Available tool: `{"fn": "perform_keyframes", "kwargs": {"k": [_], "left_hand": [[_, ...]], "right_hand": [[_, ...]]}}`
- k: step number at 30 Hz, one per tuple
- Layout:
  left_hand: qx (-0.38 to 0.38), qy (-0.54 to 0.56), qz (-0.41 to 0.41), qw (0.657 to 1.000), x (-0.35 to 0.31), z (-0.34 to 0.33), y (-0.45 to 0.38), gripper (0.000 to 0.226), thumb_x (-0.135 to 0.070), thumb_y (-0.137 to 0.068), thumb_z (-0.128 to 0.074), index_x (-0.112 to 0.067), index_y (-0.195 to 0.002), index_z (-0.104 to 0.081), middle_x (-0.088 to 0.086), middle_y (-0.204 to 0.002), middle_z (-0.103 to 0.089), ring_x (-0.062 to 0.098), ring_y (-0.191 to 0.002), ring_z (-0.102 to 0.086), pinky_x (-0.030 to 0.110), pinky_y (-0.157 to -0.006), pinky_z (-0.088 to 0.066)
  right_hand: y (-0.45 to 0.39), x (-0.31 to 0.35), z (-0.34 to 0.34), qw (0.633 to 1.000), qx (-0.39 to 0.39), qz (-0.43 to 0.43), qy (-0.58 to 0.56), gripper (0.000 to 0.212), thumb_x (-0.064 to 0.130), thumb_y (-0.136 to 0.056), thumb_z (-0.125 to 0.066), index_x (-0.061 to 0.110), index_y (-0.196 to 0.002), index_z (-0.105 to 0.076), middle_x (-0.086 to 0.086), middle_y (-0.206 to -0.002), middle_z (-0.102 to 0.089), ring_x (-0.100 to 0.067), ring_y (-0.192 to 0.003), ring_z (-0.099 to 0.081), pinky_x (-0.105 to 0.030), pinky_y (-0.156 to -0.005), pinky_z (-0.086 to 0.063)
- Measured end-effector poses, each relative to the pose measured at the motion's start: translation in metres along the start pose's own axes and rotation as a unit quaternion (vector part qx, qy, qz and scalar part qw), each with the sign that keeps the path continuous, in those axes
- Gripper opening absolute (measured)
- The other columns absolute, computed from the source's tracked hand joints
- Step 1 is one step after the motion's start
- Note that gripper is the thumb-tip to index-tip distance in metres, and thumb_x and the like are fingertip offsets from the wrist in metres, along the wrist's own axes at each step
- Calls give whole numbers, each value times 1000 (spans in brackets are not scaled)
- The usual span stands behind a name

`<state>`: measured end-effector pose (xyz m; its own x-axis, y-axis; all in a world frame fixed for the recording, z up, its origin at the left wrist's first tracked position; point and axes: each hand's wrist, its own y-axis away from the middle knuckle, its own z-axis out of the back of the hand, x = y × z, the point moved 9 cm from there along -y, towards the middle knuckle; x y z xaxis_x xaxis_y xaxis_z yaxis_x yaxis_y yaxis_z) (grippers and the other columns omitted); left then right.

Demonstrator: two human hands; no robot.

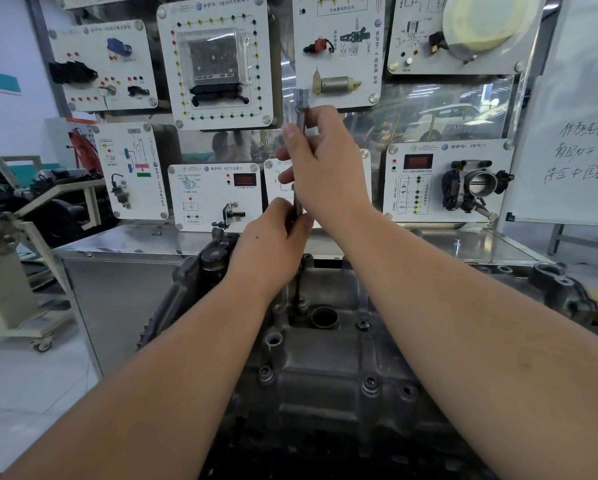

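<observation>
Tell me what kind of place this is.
Likely an automotive training workshop: the left hand and right hand grip a metal tool on an engine casing, and display boards carry a throttle body.

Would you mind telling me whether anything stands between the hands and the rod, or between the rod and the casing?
Nothing visible does. The left hand and right hand both grip the rod directly, and its lower end reaches the casing beside the round bore, with nothing between.
</observation>
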<state>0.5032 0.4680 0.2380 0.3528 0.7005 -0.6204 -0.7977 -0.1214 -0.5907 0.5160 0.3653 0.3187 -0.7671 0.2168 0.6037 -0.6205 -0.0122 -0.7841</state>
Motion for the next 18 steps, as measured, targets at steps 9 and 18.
{"fn": "perform_keyframes", "kwargs": {"k": [9, 18], "left_hand": [[12, 7, -7, 1000, 0, -2, -2, 24, -33, -107, -42, -16, -102, -57, -8, -86, -67, 16, -86, -65, 35, -76, -50], [-2, 8, -22, 1000, -3, 1, 0, 29, -41, -101, -51, -12, -102, -55, 3, -86, -64, 25, -84, -62, 39, -75, -51]], "right_hand": [[0, 2, -4, 1000, 21, -13, -19, 15, 26, -109, -43, 20, -104, -56, 8, -82, -71, -7, -58, -68, -17, -54, -47], [2, 8, -2, 1000, 12, 18, 19, 16, 32, -106, -51, 17, -106, -57, 6, -84, -73, -10, -63, -69, -32, -68, -58]]}}
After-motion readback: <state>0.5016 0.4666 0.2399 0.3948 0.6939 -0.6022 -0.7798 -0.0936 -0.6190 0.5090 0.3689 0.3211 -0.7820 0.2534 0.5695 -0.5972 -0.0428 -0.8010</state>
